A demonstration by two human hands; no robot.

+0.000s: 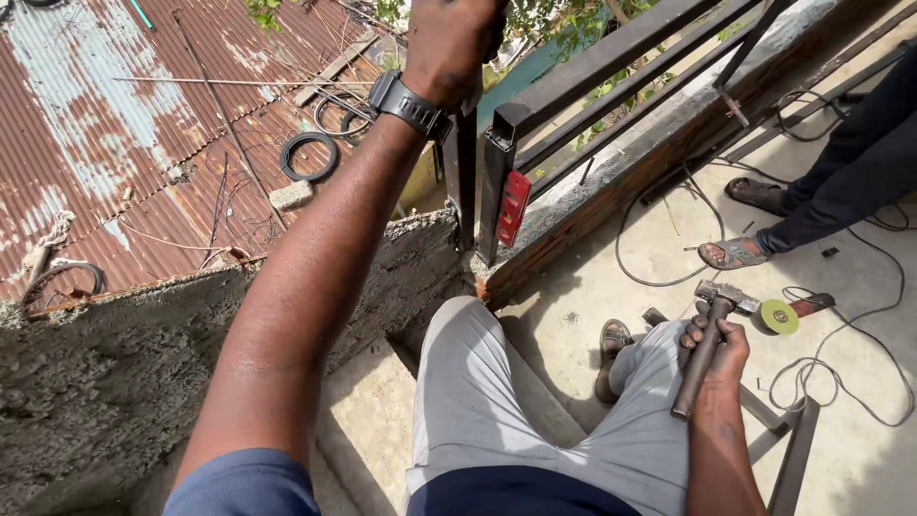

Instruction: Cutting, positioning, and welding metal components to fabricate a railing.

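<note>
The left hand (449,43), with a black wristwatch (406,102) on its wrist, reaches up to 12 o'clock and closes around the top of a dark upright square steel post (462,172); its fingers are curled shut, though the top edge of the view cuts off part of the grip. Just beside that post, toward 1 o'clock, stands the end post of a dark steel railing (592,81), with a small red spirit level (512,208) stuck flat against it. The right hand (716,346), low at 4 o'clock, is wrapped tight around the rusty metal handle of a hammer (705,344), whose head points up and away over the concrete floor (659,248). Near the hammer head, at 3 o'clock, an angle grinder with a yellow-green disc (781,315) lies on the floor among black cables (841,373). Another person's sandalled feet (735,253) stand at 2 o'clock. Beyond the rough concrete wall (143,363), at 10 o'clock, lies a rusted corrugated roof (115,124).
</note>
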